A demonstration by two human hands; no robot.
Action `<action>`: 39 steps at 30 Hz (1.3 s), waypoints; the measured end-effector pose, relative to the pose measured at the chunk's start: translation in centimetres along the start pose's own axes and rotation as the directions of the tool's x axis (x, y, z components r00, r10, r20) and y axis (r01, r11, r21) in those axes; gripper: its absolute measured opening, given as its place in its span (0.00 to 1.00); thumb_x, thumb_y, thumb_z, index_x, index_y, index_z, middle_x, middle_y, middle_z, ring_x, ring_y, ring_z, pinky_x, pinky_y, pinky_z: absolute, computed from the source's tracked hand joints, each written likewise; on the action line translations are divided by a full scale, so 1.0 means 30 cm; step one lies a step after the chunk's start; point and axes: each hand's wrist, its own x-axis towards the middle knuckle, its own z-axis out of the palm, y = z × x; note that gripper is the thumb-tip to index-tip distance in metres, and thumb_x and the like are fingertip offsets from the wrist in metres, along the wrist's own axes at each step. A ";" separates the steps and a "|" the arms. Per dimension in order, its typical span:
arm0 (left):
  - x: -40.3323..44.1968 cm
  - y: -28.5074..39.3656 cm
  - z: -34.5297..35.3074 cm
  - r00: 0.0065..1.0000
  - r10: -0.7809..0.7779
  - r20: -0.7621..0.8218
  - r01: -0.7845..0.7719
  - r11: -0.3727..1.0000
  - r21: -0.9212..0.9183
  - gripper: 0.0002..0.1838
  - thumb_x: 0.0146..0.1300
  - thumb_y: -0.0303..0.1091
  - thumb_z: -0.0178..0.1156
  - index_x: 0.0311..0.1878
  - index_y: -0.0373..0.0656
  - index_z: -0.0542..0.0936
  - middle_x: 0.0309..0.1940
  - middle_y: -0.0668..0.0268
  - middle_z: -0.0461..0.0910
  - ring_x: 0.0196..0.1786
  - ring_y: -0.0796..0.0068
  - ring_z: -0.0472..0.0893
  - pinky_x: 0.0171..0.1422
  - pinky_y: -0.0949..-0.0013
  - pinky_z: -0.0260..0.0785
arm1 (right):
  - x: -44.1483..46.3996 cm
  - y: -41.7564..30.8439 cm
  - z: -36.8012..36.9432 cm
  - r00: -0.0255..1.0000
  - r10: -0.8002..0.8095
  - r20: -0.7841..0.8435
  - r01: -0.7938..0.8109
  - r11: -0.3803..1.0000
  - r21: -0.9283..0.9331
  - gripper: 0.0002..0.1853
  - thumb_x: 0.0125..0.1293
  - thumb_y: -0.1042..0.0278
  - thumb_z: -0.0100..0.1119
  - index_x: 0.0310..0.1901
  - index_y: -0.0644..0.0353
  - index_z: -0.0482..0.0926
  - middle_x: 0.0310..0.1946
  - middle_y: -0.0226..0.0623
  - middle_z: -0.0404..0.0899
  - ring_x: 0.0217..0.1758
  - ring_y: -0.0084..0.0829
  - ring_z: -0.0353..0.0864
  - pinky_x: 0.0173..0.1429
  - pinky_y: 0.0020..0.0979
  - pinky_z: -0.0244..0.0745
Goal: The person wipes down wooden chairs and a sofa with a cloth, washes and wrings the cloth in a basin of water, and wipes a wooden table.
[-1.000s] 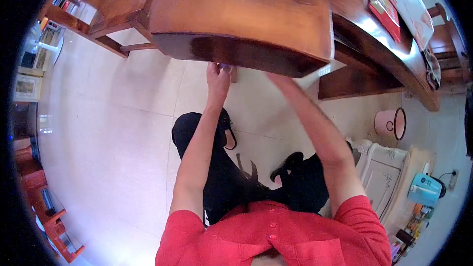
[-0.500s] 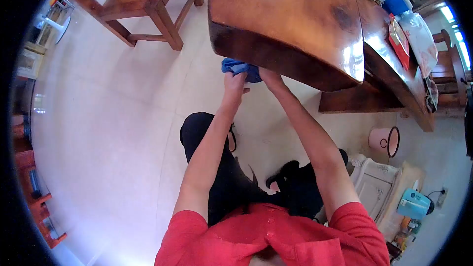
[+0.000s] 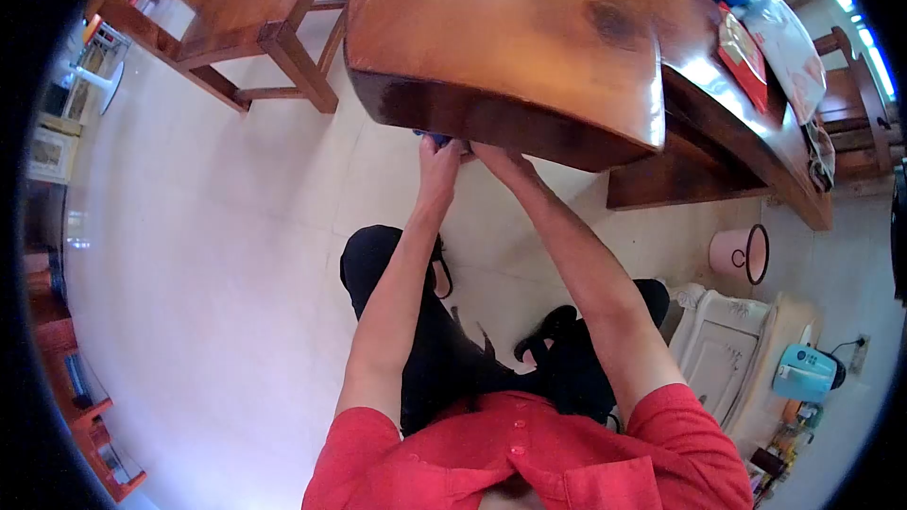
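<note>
At the near edge of the thick wooden table, both my hands reach partly beneath the tabletop. My left hand is closed on a blue cloth, of which only a small piece shows. Close beside it, my right hand reaches under the same edge. Its fingers are hidden by the tabletop, so their grip cannot be seen.
A wooden chair stands left of the table. On the table's right lie a red packet and a white plastic bag. A pink bin and a white cabinet are at the right.
My hands have gone further under the table edge, and the blue cloth, plainly visible before, is now mostly hidden. The view has shifted, so the table appears further left.
</note>
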 end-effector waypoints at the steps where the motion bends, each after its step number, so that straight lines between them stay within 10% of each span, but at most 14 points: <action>1: -0.013 -0.001 0.002 0.999 -0.025 0.019 0.025 1.000 -0.004 0.13 0.53 0.21 0.48 0.44 0.34 0.70 0.37 0.61 0.75 0.38 0.70 0.78 0.37 0.68 0.76 | 0.011 0.054 0.080 0.983 0.042 -0.179 0.014 0.953 0.302 0.19 0.62 0.54 0.47 0.50 0.57 0.70 0.48 0.44 0.71 0.55 0.40 0.66 0.60 0.42 0.59; 4: -0.068 0.031 -0.003 0.993 -0.030 0.113 0.029 1.000 0.010 0.13 0.53 0.20 0.48 0.44 0.35 0.71 0.37 0.62 0.75 0.37 0.71 0.78 0.38 0.67 0.76 | -0.106 0.087 0.081 0.890 0.176 -0.421 0.044 0.884 0.465 0.15 0.60 0.63 0.48 0.45 0.61 0.73 0.43 0.47 0.75 0.51 0.42 0.70 0.57 0.39 0.63; 8: -0.150 0.118 0.010 0.999 0.015 0.031 -0.013 0.998 -0.066 0.17 0.55 0.21 0.49 0.50 0.38 0.69 0.41 0.63 0.75 0.39 0.72 0.78 0.40 0.67 0.75 | -0.537 -0.005 -0.078 0.755 0.566 -0.331 -0.084 0.584 0.807 0.15 0.57 0.72 0.49 0.46 0.64 0.73 0.44 0.48 0.75 0.50 0.41 0.73 0.57 0.37 0.64; 11: -0.186 0.321 0.008 0.945 0.274 -0.176 -0.279 0.960 -0.002 0.20 0.60 0.31 0.51 0.56 0.43 0.66 0.48 0.65 0.72 0.52 0.68 0.74 0.47 0.57 0.73 | -0.699 0.184 0.054 0.609 0.299 -0.735 0.164 0.859 0.485 0.16 0.64 0.69 0.46 0.54 0.59 0.71 0.55 0.41 0.69 0.60 0.37 0.65 0.64 0.36 0.56; 13: -0.224 0.472 0.064 0.886 0.421 -0.195 -0.433 0.901 -0.020 0.17 0.63 0.32 0.50 0.56 0.43 0.67 0.49 0.66 0.72 0.52 0.71 0.73 0.52 0.61 0.69 | -0.755 0.112 -0.076 0.782 0.247 -0.572 0.379 0.540 0.751 0.18 0.55 0.73 0.54 0.50 0.59 0.73 0.47 0.40 0.73 0.56 0.37 0.69 0.60 0.37 0.62; 15: -0.253 0.584 0.142 0.603 0.757 -0.253 -0.693 0.654 0.303 0.17 0.65 0.32 0.47 0.57 0.41 0.68 0.52 0.65 0.71 0.54 0.72 0.71 0.59 0.64 0.63 | -0.771 0.056 -0.252 0.910 0.146 -0.388 0.339 0.278 0.899 0.20 0.49 0.73 0.61 0.47 0.57 0.74 0.44 0.40 0.75 0.54 0.36 0.70 0.59 0.40 0.63; 17: -0.270 0.641 0.194 0.601 0.780 -0.175 -0.715 0.622 0.320 0.17 0.67 0.33 0.44 0.57 0.38 0.67 0.53 0.62 0.70 0.56 0.71 0.69 0.62 0.67 0.59 | -0.625 0.060 -0.380 0.609 -0.303 -0.733 0.578 0.803 0.148 0.20 0.48 0.70 0.61 0.47 0.56 0.74 0.44 0.41 0.74 0.53 0.35 0.70 0.60 0.44 0.59; 19: -0.265 0.658 0.200 0.601 0.793 -0.096 -0.733 0.596 0.329 0.18 0.69 0.34 0.42 0.57 0.35 0.67 0.54 0.59 0.69 0.58 0.70 0.67 0.65 0.69 0.54 | -0.580 -0.015 -0.435 0.448 -0.577 -0.683 0.507 0.793 -0.338 0.21 0.47 0.69 0.61 0.46 0.56 0.74 0.44 0.42 0.74 0.53 0.35 0.70 0.60 0.46 0.58; 22: -0.252 0.653 0.170 0.751 0.651 -0.110 -0.660 0.746 -0.087 0.26 0.71 0.45 0.33 0.58 0.30 0.65 0.57 0.57 0.67 0.59 0.67 0.67 0.65 0.66 0.55 | -0.535 -0.149 -0.495 0.315 -0.462 -0.829 0.286 0.879 -0.381 0.14 0.46 0.66 0.57 0.38 0.55 0.79 0.36 0.41 0.77 0.46 0.33 0.75 0.58 0.47 0.56; 27: -0.254 0.648 0.173 0.776 0.617 -0.132 -0.631 0.760 -0.157 0.30 0.70 0.51 0.32 0.58 0.32 0.65 0.57 0.57 0.67 0.59 0.65 0.67 0.66 0.63 0.55 | -0.496 -0.293 -0.637 0.819 -0.474 -0.322 0.279 0.821 -0.498 0.08 0.52 0.65 0.53 0.26 0.53 0.83 0.25 0.37 0.81 0.33 0.32 0.80 0.51 0.41 0.59; 34: -0.283 0.723 0.167 0.859 0.489 -0.152 -0.512 0.829 -0.225 0.22 0.70 0.44 0.39 0.56 0.34 0.66 0.54 0.54 0.69 0.57 0.66 0.70 0.63 0.63 0.61 | -0.363 -0.347 -0.647 0.611 -0.597 -0.520 0.419 0.801 -0.428 0.08 0.47 0.66 0.54 0.24 0.60 0.80 0.28 0.37 0.79 0.36 0.35 0.77 0.47 0.36 0.62; 36: -0.284 0.728 0.200 0.603 0.780 -0.167 -0.743 0.625 0.241 0.15 0.67 0.31 0.44 0.53 0.34 0.67 0.52 0.54 0.70 0.54 0.69 0.72 0.61 0.66 0.62 | -0.385 -0.274 -0.616 0.535 -0.610 -0.584 0.417 0.792 -0.446 0.08 0.45 0.66 0.55 0.24 0.60 0.79 0.27 0.35 0.78 0.36 0.34 0.77 0.46 0.36 0.63; 39: -0.365 0.756 0.338 0.504 0.862 0.057 -0.812 0.450 0.371 0.13 0.64 0.24 0.47 0.51 0.33 0.69 0.50 0.56 0.72 0.52 0.71 0.73 0.60 0.67 0.63 | -0.483 -0.160 -0.600 0.360 -0.664 -0.656 0.366 0.747 -0.555 0.05 0.45 0.65 0.55 0.20 0.53 0.79 0.22 0.30 0.78 0.31 0.28 0.77 0.37 0.33 0.63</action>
